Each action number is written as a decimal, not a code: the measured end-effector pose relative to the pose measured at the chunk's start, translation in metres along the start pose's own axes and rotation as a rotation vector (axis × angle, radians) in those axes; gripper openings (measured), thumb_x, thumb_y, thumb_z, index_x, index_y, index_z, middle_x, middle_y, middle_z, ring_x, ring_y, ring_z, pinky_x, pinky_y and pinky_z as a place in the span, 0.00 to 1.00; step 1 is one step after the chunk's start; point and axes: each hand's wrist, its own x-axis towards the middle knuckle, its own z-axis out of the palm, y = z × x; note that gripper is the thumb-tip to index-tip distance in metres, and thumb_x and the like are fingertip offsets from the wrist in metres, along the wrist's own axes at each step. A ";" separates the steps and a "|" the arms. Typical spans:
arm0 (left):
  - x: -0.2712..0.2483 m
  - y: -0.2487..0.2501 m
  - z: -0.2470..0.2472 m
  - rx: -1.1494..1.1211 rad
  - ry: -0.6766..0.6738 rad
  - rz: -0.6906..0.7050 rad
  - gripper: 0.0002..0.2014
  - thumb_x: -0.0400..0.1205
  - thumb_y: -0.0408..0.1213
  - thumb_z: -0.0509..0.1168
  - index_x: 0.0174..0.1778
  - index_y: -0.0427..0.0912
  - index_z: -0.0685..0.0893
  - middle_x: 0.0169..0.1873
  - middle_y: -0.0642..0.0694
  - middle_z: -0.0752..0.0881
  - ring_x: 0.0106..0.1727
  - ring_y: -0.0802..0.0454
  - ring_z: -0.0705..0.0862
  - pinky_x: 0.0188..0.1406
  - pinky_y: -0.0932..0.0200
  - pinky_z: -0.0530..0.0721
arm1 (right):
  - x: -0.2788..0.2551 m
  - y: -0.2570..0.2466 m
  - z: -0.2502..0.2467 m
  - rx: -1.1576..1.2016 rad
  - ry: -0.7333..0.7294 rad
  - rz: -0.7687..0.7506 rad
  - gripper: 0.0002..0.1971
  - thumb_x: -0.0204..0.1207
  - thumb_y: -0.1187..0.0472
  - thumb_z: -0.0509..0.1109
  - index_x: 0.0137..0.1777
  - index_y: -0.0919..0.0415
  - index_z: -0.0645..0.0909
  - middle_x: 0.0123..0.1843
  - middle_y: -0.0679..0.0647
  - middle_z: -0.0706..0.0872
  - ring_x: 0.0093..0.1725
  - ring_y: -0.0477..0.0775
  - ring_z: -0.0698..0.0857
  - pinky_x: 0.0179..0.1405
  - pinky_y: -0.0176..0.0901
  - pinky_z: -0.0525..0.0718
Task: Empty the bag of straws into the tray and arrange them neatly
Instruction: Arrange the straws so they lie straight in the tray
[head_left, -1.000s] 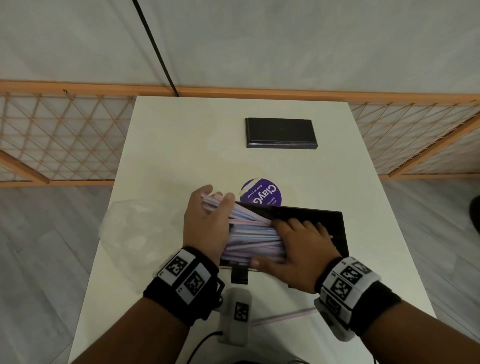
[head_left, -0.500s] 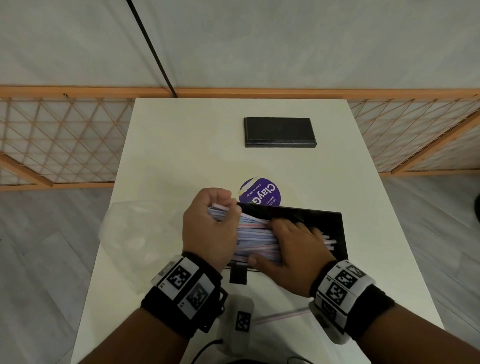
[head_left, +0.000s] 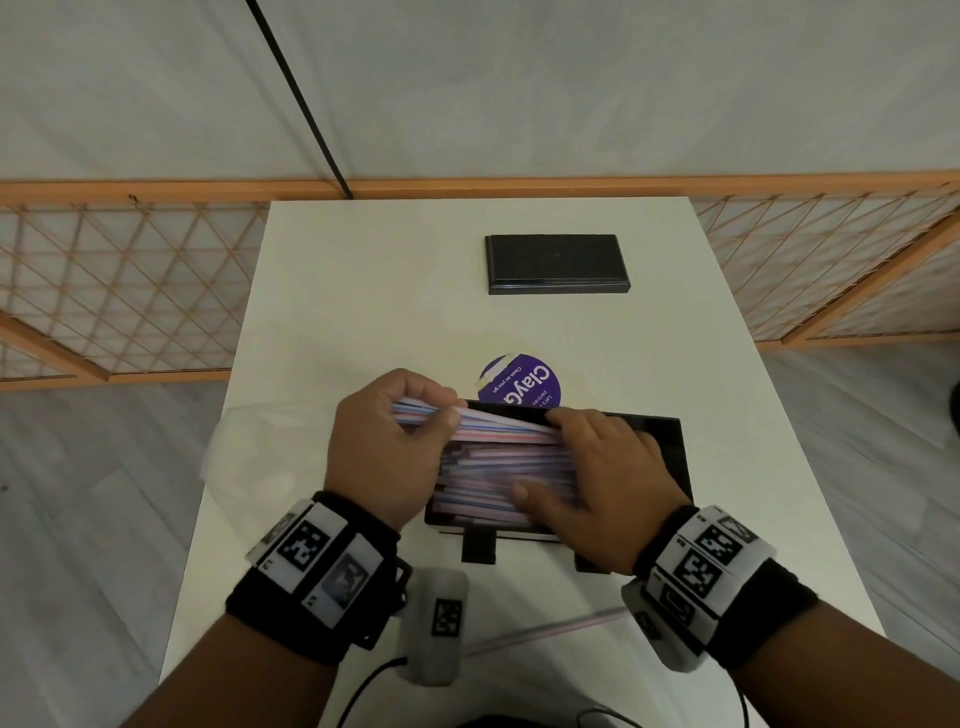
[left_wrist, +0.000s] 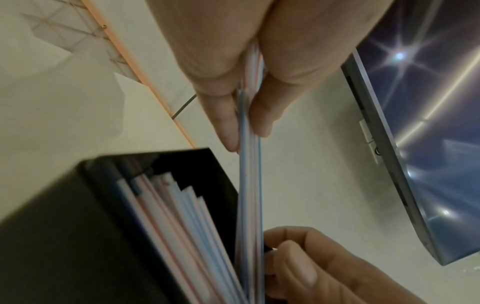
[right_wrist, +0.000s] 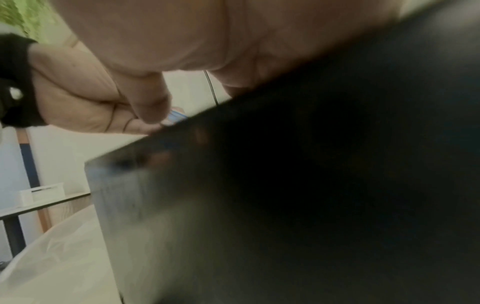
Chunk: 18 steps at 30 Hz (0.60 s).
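Note:
A black tray (head_left: 670, 441) sits on the white table near me, with pastel striped straws (head_left: 498, 467) lying lengthwise in it. My left hand (head_left: 395, 441) pinches the left end of a small bundle of straws (head_left: 483, 423), raised over the tray's far left corner. The left wrist view shows its fingers (left_wrist: 223, 123) and thumb closed on that bundle (left_wrist: 249, 185) above the tray (left_wrist: 64, 226). My right hand (head_left: 608, 467) lies over the straws, fingers curled at the bundle's right end, thumb on the near straws. The empty clear bag (head_left: 249, 457) lies left of the tray.
A purple round sticker (head_left: 519, 384) lies just beyond the tray, and a black box (head_left: 556, 262) sits farther back. One stray straw (head_left: 545, 631) and a grey tagged device (head_left: 436, 623) with a cable lie near the table's front edge.
My left hand has closed tighter on a thinner bundle and carried its end toward the tray's far edge. My right hand slid toward the far side of the straws.

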 end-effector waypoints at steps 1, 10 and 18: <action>0.000 0.001 0.000 -0.040 -0.011 -0.007 0.12 0.76 0.22 0.75 0.38 0.45 0.89 0.40 0.51 0.95 0.45 0.54 0.94 0.51 0.44 0.93 | 0.000 -0.002 -0.002 -0.009 0.026 -0.010 0.42 0.67 0.21 0.50 0.76 0.44 0.65 0.70 0.43 0.76 0.68 0.52 0.74 0.72 0.57 0.70; -0.015 0.004 0.021 -0.157 -0.170 -0.026 0.16 0.75 0.55 0.69 0.42 0.46 0.93 0.41 0.50 0.94 0.45 0.53 0.92 0.51 0.52 0.90 | 0.006 -0.004 0.003 -0.163 0.038 -0.037 0.16 0.79 0.44 0.54 0.52 0.52 0.78 0.47 0.49 0.85 0.49 0.61 0.82 0.55 0.59 0.74; -0.014 -0.003 0.027 -0.133 0.070 -0.093 0.35 0.82 0.64 0.50 0.80 0.47 0.74 0.79 0.53 0.75 0.78 0.64 0.72 0.74 0.71 0.65 | -0.003 0.001 0.009 -0.117 -0.068 -0.062 0.34 0.71 0.24 0.47 0.64 0.46 0.74 0.59 0.44 0.77 0.60 0.52 0.76 0.67 0.54 0.71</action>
